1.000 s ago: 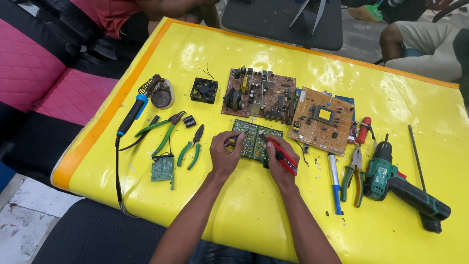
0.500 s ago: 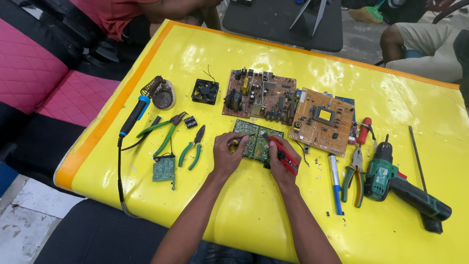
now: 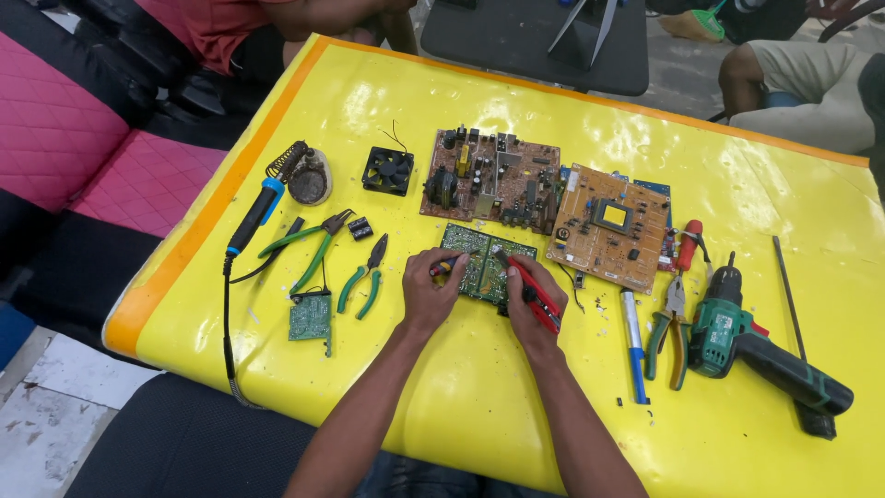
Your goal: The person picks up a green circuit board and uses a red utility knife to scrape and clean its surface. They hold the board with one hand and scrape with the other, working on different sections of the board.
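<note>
Right now the small green board [image 3: 487, 263] lies flat on the yellow table [image 3: 765, 184], just past my two hands and between them. Its long side runs left to right. My left hand [image 3: 429, 293] pinches a small tool at the board's left edge. My right hand [image 3: 527, 309] is closed around red pliers [image 3: 535, 288], whose tip touches the board's top.
</note>
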